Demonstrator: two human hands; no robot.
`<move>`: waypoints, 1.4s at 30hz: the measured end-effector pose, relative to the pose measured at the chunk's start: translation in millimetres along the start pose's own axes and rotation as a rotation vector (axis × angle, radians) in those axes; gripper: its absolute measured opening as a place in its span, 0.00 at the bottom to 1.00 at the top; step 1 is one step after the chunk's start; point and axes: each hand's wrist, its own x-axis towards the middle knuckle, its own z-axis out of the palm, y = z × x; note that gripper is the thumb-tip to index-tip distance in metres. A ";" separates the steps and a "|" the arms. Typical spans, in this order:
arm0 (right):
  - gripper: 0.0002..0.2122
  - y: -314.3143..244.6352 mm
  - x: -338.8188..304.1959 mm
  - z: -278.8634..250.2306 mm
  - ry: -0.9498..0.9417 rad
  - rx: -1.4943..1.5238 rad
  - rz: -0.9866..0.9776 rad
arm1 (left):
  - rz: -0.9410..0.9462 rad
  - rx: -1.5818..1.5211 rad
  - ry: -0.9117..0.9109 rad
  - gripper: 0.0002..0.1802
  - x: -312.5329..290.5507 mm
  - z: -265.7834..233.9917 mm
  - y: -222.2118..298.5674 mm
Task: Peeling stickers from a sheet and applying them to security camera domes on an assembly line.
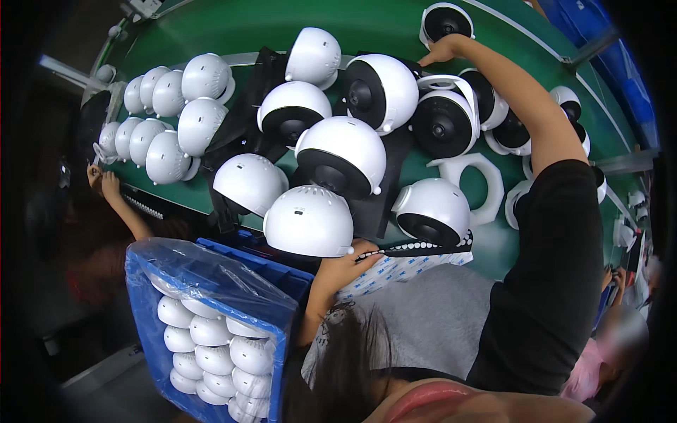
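My right arm stretches to the far side of the green bench, where my right hand (443, 51) closes at the lower rim of a white security camera (448, 24) with a black front; its fingertips are partly hidden. At the near edge, my left hand (344, 271) pinches the left end of a white-and-blue sticker sheet (398, 269) with a black strip of round white dots. Just above that hand is a domed white camera (309, 224). Another camera (431, 210) lies by the sheet's right end, beside a white ring-shaped bracket (483, 187).
Several more white cameras (342, 151) crowd the bench (367, 27). White domes (168, 156) stand in rows at left. Below, a blue crate (149, 338) lined with clear plastic holds many domes. Another person's hands (106, 182) are at the left edge; people sit at far right.
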 end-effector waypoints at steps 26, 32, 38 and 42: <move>0.16 -25.6 -58.2 7.3 -0.314 0.863 -0.285 | -0.047 -0.017 0.011 0.09 -0.1 -2.1 -0.8; 0.25 -26.8 -87.3 7.6 -0.161 0.725 -0.395 | 0.012 0.017 -0.041 0.11 -0.3 -2.8 -4.3; 0.28 -43.9 -119.7 10.1 -0.193 0.720 -0.378 | 0.044 0.000 -0.009 0.10 -0.6 -4.3 -4.6; 0.25 -38.5 -149.0 8.2 0.096 0.360 -0.473 | 0.107 -0.011 0.050 0.11 0.4 -1.2 -5.3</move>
